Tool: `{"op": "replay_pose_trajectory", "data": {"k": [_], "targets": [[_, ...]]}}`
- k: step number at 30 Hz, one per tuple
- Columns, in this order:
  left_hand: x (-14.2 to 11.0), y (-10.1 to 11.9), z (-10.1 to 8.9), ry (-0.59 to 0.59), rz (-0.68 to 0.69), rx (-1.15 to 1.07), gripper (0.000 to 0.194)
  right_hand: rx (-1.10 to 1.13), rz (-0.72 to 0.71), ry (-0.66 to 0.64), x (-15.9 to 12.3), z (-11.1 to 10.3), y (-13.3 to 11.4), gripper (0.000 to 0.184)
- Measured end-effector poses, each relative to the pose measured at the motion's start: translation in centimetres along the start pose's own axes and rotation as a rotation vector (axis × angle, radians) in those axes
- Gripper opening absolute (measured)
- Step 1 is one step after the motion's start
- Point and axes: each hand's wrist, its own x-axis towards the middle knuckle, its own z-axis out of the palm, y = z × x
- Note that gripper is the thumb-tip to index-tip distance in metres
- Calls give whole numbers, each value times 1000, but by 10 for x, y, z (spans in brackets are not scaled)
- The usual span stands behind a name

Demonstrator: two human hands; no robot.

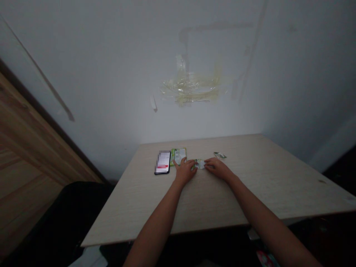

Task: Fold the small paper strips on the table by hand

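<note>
Both my hands rest on a pale wooden table (250,193) near its far edge. My left hand (184,170) and my right hand (218,167) meet on a small green and white packet (200,164), fingers pinched on its two ends. A larger green packet (178,155) lies flat just behind my left hand. A phone (162,162) lies to the left of that packet, screen up. A small torn piece of wrapper (220,155) lies behind my right hand.
A white wall with old tape marks (191,89) rises right behind the table. A wooden door or panel (25,155) stands at the left. A dark chair or bag (66,218) sits below the table's left corner.
</note>
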Motion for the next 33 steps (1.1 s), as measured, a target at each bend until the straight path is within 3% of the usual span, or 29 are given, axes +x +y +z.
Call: {"op": "replay_pose_trajectory", "data": {"k": [8, 25, 33], "targets": [[2, 3, 0, 1, -40, 9, 24, -111, -32, 7, 13, 9, -1, 23], [4, 9, -2, 1, -94, -24, 23, -328, 80, 57, 28, 22, -11, 18], [4, 13, -1, 22, -116, -17, 23, -163, 139, 97, 29, 24, -6, 17]]}}
